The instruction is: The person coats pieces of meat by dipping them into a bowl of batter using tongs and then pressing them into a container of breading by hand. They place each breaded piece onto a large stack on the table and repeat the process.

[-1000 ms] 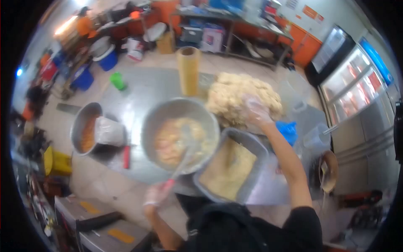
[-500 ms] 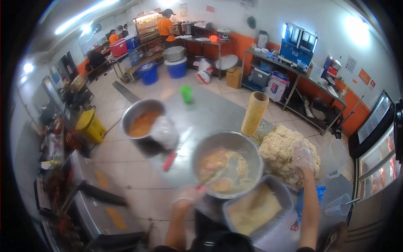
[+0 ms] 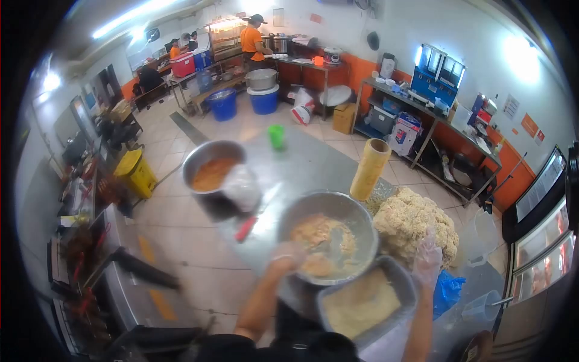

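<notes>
In the head view, my left hand (image 3: 289,256), in a clear plastic glove, is at the left rim of a large metal bowl (image 3: 366,232). Motion blurs its fingers, so any hold is hidden. The bowl contains a wet, pale orange-beige mixture (image 3: 318,232). My right hand (image 3: 427,260), also gloved, rests with fingers stretched out against the front of a big lumpy, pale dough-like mass (image 3: 410,223). Between my arms sits a grey rectangular tub (image 3: 329,323) of pale, fine material.
A roll of plastic wrap (image 3: 370,170) stands behind the bowl. To the left are a metal pot (image 3: 187,166) of orange food, a white plastic bag (image 3: 241,188), a red-handled tool (image 3: 246,229) and a green cup (image 3: 276,137). A blue bag (image 3: 448,291) and clear jug (image 3: 481,306) lie right.
My left hand has moved up and right to the bowl's rim. My right hand has come down the dough-like mass toward me. The view has shifted slightly.
</notes>
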A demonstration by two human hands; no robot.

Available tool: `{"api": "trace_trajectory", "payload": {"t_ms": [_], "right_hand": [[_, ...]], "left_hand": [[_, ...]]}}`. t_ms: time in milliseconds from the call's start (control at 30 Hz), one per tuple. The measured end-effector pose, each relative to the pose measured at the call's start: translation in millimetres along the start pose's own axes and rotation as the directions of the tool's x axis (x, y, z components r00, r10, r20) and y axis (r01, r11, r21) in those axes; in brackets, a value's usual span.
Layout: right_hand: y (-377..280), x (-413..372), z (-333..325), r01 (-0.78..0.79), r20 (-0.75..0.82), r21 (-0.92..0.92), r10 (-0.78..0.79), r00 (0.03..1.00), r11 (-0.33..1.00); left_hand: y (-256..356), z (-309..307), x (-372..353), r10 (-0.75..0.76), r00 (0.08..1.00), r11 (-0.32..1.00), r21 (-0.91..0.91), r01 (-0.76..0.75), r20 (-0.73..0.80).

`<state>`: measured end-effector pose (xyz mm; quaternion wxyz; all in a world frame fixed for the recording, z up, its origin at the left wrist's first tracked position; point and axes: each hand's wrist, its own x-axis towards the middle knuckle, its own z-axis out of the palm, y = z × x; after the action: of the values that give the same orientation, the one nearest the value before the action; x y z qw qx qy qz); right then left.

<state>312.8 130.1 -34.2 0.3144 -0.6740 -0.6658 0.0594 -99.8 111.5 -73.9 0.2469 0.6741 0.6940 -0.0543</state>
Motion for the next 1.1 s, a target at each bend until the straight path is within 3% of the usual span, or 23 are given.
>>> {"api": "trace_trajectory", "payload": {"t_ms": [33, 67, 133, 167, 233, 300, 333, 400, 433, 500, 533, 600, 633, 700, 867, 933, 967, 1033, 1100], "right_hand": [[-1.1, -0.6, -1.4, -0.001, 0.000, 0.014, 0.001, 1.000, 1.000], [-1.6, -2.1, -3.0, -0.001, 0.002, 0.030, 0.001, 1.000, 1.000], [-3.4, -2.1, -6.5, 0.003, 0.004, 0.062, -0.003, 1.000, 0.998], [-2.1, -0.2, -7.0, 0.004, -0.001, 0.073, -0.004, 1.000, 0.997], [4.3, -0.8, -5.1, 0.029, -0.031, 0.110, -0.026, 0.999, 0.994], [20.3, -4.4, 2.9, 0.058, -0.073, 0.152, -0.047, 0.996, 0.987], [0.7, -8.5, -11.6, -0.006, -0.002, -0.057, 0.006, 1.000, 0.998], [14.6, -9.1, -1.9, 0.216, -0.181, -0.100, -0.232, 0.956, 0.971], [4.0, -12.3, -2.5, 0.254, -0.252, -0.107, -0.273, 0.928, 0.961], [4.9, -13.7, -2.0, 0.222, -0.231, -0.038, -0.224, 0.947, 0.974], [3.8, -18.3, -2.5, 0.188, -0.211, 0.013, -0.181, 0.961, 0.982], [7.0, -25.0, -2.6, 0.146, -0.187, 0.087, -0.128, 0.974, 0.986], [9.4, -29.1, -2.8, 0.132, -0.176, 0.121, -0.110, 0.978, 0.984], [15.5, -35.2, -1.0, 0.114, -0.156, 0.163, -0.089, 0.984, 0.980], [25.3, -43.6, 0.9, 0.083, -0.113, 0.252, -0.056, 0.992, 0.964], [17.0, -47.0, -1.9, 0.066, -0.127, 0.374, -0.019, 0.992, 0.925], [3.6, -46.9, -10.0, -0.087, -0.036, 0.454, 0.116, 0.993, 0.886], [1.0, -46.6, -10.0, -0.239, 0.062, 0.517, 0.242, 0.968, 0.822], [5.9, -48.5, -6.3, -0.054, -0.071, 0.515, 0.106, 0.992, 0.856]], "left_hand": [[-11.2, 7.9, 3.1, 0.226, 0.974, 0.972, 0.064, -0.227, 0.012], [-11.8, 7.4, -1.5, 0.223, 0.975, 0.973, 0.062, -0.223, 0.015], [-9.4, 2.1, -18.1, -0.036, 0.998, 0.988, -0.146, 0.042, 0.043], [-8.8, -5.2, -28.0, -0.038, 0.998, 0.989, -0.143, 0.046, 0.054], [-11.0, -21.7, -43.4, 0.009, 0.987, 0.951, -0.305, 0.041, 0.160], [-16.3, -12.8, -52.2, -0.006, 0.998, 0.902, -0.429, 0.035, 0.070], [-17.6, -8.8, -58.7, -0.013, 0.999, 0.880, -0.474, 0.031, 0.041], [-4.1, -35.7, -76.4, -0.055, 0.998, 0.855, -0.515, 0.065, 0.036], [0.6, -41.1, -82.1, -0.097, 0.993, 0.839, -0.532, 0.118, 0.067], [-17.3, -29.8, -69.7, -0.120, 0.982, 0.830, -0.527, 0.181, 0.147], [-21.1, -25.5, -70.8, -0.109, 0.979, 0.837, -0.516, 0.185, 0.175], [-21.9, -26.1, -68.0, -0.152, 0.988, 0.935, -0.319, 0.153, 0.028], [-21.6, -26.5, -63.8, -0.149, 0.988, 0.938, -0.310, 0.152, 0.033], [-22.1, -26.8, -54.1, -0.185, 0.980, 0.978, -0.079, 0.191, 0.074], [-16.5, -39.6, -44.7, -0.187, 0.979, 0.982, 0.030, 0.185, 0.078], [-4.0, -41.3, -36.2, -0.184, 0.980, 0.982, 0.045, 0.181, 0.080], [4.9, -41.0, -27.2, -0.193, 0.971, 0.979, 0.089, 0.182, 0.142], [13.3, -38.7, -16.8, -0.202, 0.959, 0.975, 0.134, 0.178, 0.200], [18.6, -32.6, -9.0, -0.151, 0.972, 0.976, 0.186, 0.117, 0.179]]}}
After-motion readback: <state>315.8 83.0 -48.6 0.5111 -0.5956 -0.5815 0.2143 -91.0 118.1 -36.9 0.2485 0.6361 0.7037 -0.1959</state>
